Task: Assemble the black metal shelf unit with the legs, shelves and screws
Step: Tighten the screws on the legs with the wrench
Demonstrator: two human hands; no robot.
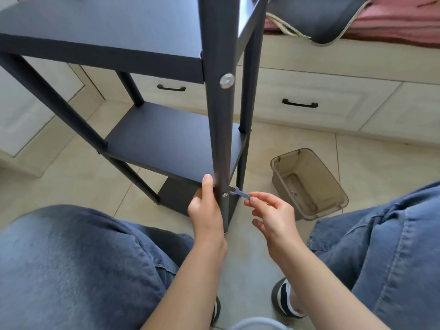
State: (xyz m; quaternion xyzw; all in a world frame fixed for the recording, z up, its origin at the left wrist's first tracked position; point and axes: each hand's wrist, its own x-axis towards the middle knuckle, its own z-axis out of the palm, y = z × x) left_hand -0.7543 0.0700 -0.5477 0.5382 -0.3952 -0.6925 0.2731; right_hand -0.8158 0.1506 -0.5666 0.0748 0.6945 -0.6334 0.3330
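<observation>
The black metal shelf unit (171,139) stands upright on the tiled floor, with several shelves fixed between its legs. The nearest front leg (220,129) carries a silver screw (227,80) at the upper shelf and a small screw (224,194) at the middle shelf. My left hand (206,208) grips that leg beside the small screw, thumb up along the shelf edge. My right hand (271,211) pinches a small flat wrench (240,193), whose open jaw sits just right of the small screw.
A clear brown plastic bin (309,184) stands on the floor to the right of the shelf unit. Cream drawers with black handles (300,104) line the back. My knees in blue jeans flank the hands, and a striped slipper (284,298) sits below.
</observation>
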